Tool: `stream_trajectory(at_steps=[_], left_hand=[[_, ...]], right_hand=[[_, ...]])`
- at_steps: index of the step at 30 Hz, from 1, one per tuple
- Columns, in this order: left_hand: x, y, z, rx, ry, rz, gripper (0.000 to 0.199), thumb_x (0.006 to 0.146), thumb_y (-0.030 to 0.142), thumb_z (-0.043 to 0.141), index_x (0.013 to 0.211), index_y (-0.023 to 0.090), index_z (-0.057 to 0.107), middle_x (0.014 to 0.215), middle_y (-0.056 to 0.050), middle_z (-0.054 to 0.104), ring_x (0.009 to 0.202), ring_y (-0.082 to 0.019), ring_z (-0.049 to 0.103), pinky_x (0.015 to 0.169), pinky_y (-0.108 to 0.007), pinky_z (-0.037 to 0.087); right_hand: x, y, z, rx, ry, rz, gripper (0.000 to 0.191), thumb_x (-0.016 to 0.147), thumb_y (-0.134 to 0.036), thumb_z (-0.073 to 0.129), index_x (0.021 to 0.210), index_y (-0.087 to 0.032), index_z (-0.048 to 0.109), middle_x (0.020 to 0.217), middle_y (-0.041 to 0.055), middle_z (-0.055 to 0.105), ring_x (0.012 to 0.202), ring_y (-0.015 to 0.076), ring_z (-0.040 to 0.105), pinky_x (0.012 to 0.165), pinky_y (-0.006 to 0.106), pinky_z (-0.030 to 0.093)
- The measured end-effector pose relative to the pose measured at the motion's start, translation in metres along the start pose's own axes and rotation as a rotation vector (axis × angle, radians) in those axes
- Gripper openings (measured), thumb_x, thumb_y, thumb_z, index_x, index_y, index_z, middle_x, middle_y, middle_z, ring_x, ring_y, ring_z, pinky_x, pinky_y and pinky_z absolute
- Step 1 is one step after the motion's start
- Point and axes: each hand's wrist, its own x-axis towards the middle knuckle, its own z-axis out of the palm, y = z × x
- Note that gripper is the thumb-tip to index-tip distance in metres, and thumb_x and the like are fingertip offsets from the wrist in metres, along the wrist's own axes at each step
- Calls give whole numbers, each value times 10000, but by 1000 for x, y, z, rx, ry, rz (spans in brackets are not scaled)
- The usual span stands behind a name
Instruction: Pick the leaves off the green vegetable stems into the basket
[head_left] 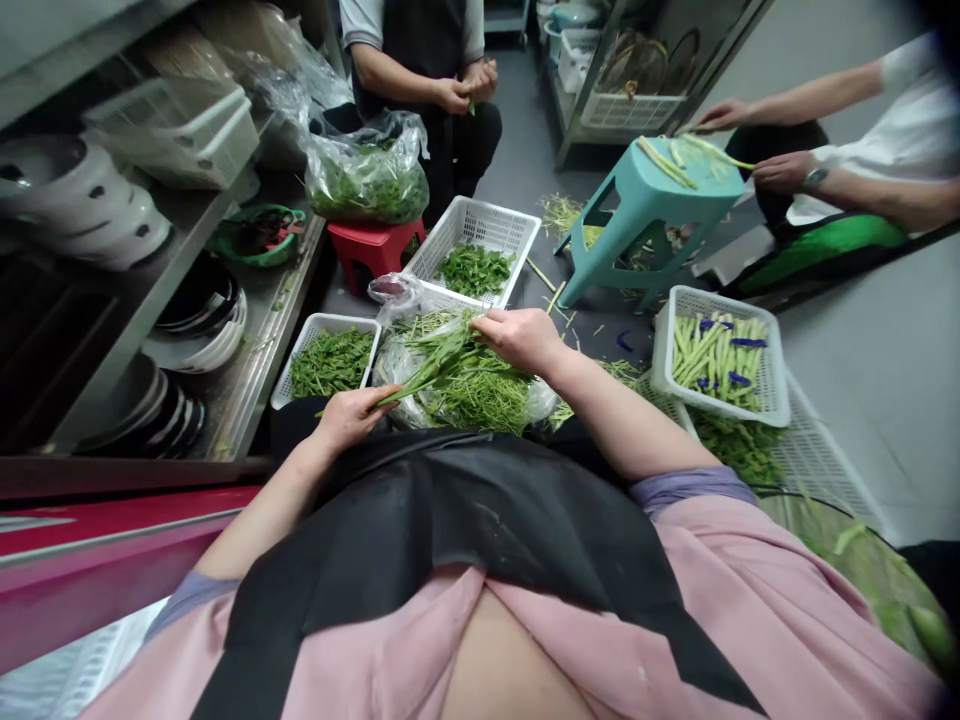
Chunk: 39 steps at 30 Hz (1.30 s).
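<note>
Green stems (435,368) stretch between the two hands. The left hand (351,414) pinches them at one end, and the right hand (525,338) grips them at the other end. Just under the hands is a big pile of cut greens (484,395) in a clear bag (541,398). The black apron (480,520) comes up close to the near side of the pile.

Just past the left hand sits a small white basket (315,322) full of greens. Farther out on that side, a metal shelf (259,345) makes a kind of wall, with stacks of plates (214,345) and a green basket (274,257) on it.

Straight ahead of the hands is a bigger white basket (517,235) with some leaves (474,268) in it. To its left, a red stool (366,245) holds up a fat bag of greens (367,185). Behind that sits a person (424,60) with both hands close together.

Ahead and to the right of the right hand, a blue-green stool (652,215) blocks part of the floor. Another person (870,165) holds long stalks (716,150) over it. Out past the right forearm, a basket (776,405) holds pale stalks with dark blue ties (739,378).
</note>
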Motion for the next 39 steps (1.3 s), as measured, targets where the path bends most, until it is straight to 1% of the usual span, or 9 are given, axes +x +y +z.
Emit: stream_trajectory(at_steps=[5, 10, 15, 20, 23, 26, 29, 35, 39], left_hand=[[0, 1, -1, 27, -9, 12, 427, 898, 453, 493, 1175, 212, 711, 1046, -67, 748, 877, -186, 722, 760, -245, 533], [3, 0, 2, 48, 8, -3, 413, 895, 436, 506, 1172, 210, 713, 1074, -72, 740, 918, -199, 720, 790, -260, 545], [9, 6, 0, 46, 33, -30, 392, 894, 412, 517, 1176, 222, 711, 1123, -60, 726, 972, -191, 709, 842, -247, 544], [3, 3, -3, -9, 44, -48, 418, 897, 443, 495, 1152, 203, 723, 1102, -67, 732, 947, -191, 715, 819, -237, 548], [-2, -4, -2, -40, 82, -86, 425, 880, 456, 506, 1123, 194, 735, 1084, -69, 738, 944, -195, 714, 831, -243, 548], [-3, -7, -2, -64, 114, -92, 432, 867, 461, 513, 1106, 183, 741, 1080, -69, 739, 955, -198, 710, 869, -257, 542], [-3, -6, -3, -83, 131, -82, 449, 867, 468, 504, 1107, 171, 740, 1081, -76, 739, 955, -202, 709, 872, -264, 541], [1, -2, -1, -169, 121, -100, 468, 838, 479, 527, 1074, 141, 750, 1050, -105, 744, 904, -210, 710, 831, -274, 542], [5, 6, 3, -331, 51, -139, 522, 830, 501, 540, 1070, 86, 746, 920, -116, 753, 769, -185, 678, 692, -247, 525]], right_hand=[[2, 9, 11, -28, -32, -118, 350, 964, -196, 327, 975, -174, 676, 877, 61, 670, 676, 121, 524, 559, 293, 158], [2, 10, 20, 73, 40, -62, 321, 962, -308, 383, 1025, -182, 671, 948, 61, 704, 714, 140, 573, 560, 278, 221], [4, 15, 43, 345, 358, 269, 350, 946, -354, 393, 1041, -139, 652, 938, 105, 700, 761, 161, 598, 641, 266, 368], [-9, 78, 71, 621, 685, 861, 388, 943, -351, 324, 948, -104, 623, 770, 87, 637, 670, 151, 536, 661, 287, 429], [-26, 93, 91, 610, 397, 890, 239, 853, -307, 498, 824, -113, 636, 720, 71, 634, 647, 141, 514, 666, 271, 426], [-39, 71, 113, 579, 4, 829, 136, 780, -219, 578, 817, -121, 665, 776, 92, 678, 694, 156, 557, 686, 267, 427], [-43, 45, 123, 678, -170, 797, 271, 694, -174, 657, 956, -112, 688, 794, 88, 692, 700, 157, 581, 665, 261, 434], [-34, 36, 79, 1350, 180, 748, 408, 748, -409, 647, 1032, -118, 670, 638, -15, 599, 488, 64, 428, 509, 213, 355], [-23, 16, 47, 1813, 152, 605, 513, 633, -413, 775, 1063, -172, 631, 660, -63, 564, 397, 6, 268, 385, 189, 197]])
